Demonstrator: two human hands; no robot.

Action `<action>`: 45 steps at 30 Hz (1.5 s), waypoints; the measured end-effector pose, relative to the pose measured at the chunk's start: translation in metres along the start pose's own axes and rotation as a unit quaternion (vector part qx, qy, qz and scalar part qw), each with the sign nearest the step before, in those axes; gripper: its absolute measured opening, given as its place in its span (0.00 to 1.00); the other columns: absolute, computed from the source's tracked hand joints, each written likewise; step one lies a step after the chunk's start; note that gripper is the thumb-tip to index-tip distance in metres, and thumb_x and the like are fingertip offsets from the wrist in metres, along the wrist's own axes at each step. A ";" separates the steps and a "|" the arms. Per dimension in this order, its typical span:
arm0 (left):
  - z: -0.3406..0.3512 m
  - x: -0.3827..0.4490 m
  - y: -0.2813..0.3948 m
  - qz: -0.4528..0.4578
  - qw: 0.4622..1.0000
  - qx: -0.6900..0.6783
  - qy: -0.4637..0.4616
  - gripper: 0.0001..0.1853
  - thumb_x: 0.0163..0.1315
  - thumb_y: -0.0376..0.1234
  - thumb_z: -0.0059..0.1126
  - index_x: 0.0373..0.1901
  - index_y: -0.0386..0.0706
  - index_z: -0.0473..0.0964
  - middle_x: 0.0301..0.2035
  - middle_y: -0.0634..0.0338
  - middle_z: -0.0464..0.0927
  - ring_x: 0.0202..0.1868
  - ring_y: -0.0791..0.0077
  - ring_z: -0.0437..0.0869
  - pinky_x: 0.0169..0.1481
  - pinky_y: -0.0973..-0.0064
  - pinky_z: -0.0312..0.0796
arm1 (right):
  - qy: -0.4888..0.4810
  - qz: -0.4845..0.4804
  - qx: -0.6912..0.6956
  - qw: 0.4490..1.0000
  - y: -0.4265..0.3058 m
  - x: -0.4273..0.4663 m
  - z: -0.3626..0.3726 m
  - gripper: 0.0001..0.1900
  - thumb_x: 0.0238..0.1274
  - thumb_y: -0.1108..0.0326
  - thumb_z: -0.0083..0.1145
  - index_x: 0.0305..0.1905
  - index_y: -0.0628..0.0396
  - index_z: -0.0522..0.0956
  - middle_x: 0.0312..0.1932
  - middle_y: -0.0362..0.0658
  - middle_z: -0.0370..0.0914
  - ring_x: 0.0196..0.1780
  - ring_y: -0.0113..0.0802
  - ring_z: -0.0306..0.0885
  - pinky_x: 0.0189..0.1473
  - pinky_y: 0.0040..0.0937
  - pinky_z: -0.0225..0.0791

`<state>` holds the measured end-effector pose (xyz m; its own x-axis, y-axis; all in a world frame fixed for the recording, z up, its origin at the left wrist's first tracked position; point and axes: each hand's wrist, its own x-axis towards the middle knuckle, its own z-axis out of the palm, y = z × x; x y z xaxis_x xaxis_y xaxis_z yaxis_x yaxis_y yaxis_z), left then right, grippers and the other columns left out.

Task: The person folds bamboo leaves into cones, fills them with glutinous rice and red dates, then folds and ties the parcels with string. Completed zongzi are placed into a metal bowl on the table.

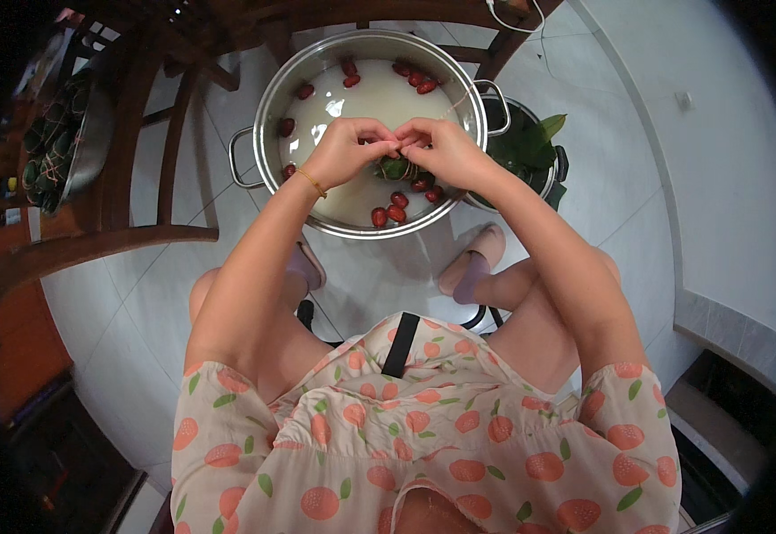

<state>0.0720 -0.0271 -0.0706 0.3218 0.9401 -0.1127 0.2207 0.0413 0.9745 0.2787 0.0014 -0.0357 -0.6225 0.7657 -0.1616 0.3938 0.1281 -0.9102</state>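
A wide steel pot (264, 143) holds whitish contents with several red dates (379, 217) in it. Over its middle, my left hand (354, 150) and my right hand (444, 150) meet with pinched fingertips at the top of a green leaf-wrapped dumpling (396, 168) bound with thin string. Both hands appear to grip the string there; its ends between the fingers are too small to make out. A pale string (458, 103) runs from near my right hand to the pot's right rim.
A smaller pot (553, 183) with green leaves (538, 143) stands on the floor to the right, partly under the wide pot's edge. At the left, a metal basin (87, 157) of string-tied leaf dumplings (54, 157) rests on a wooden chair (174, 143). A wooden frame stands behind the pot.
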 end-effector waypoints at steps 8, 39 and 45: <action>0.007 0.001 -0.004 0.019 0.997 -0.067 0.019 0.06 0.66 0.29 0.60 0.34 0.34 0.78 0.32 0.59 0.84 0.37 0.80 0.83 0.45 0.79 0.75 | 0.048 0.018 -0.009 0.999 0.009 0.001 0.000 0.10 0.59 0.68 0.64 0.40 0.65 0.83 0.31 0.48 0.85 0.37 0.31 0.84 0.42 0.29 0.76; 0.007 -0.009 0.025 0.136 0.958 0.241 0.079 0.05 0.54 0.26 0.66 0.33 0.38 0.83 0.30 0.55 0.83 0.33 0.63 0.86 0.41 0.69 0.76 | 0.081 -0.057 -0.121 0.988 0.000 -0.010 0.005 0.09 0.56 0.67 0.63 0.37 0.63 0.83 0.33 0.52 0.83 0.34 0.44 0.84 0.39 0.36 0.75; -0.003 -0.005 0.017 0.096 0.963 0.250 0.028 0.05 0.58 0.29 0.65 0.34 0.38 0.83 0.36 0.53 0.79 0.41 0.62 0.82 0.46 0.69 0.74 | 0.080 -0.054 -0.130 0.987 -0.002 -0.010 0.004 0.09 0.57 0.67 0.63 0.37 0.62 0.83 0.32 0.52 0.83 0.34 0.44 0.84 0.39 0.36 0.75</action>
<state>0.0715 -0.0304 -0.0529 0.3532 0.9317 0.0849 0.5818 -0.2898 0.7600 0.2815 -0.0086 -0.0339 -0.5633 0.8261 0.0124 0.5046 0.3559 -0.7865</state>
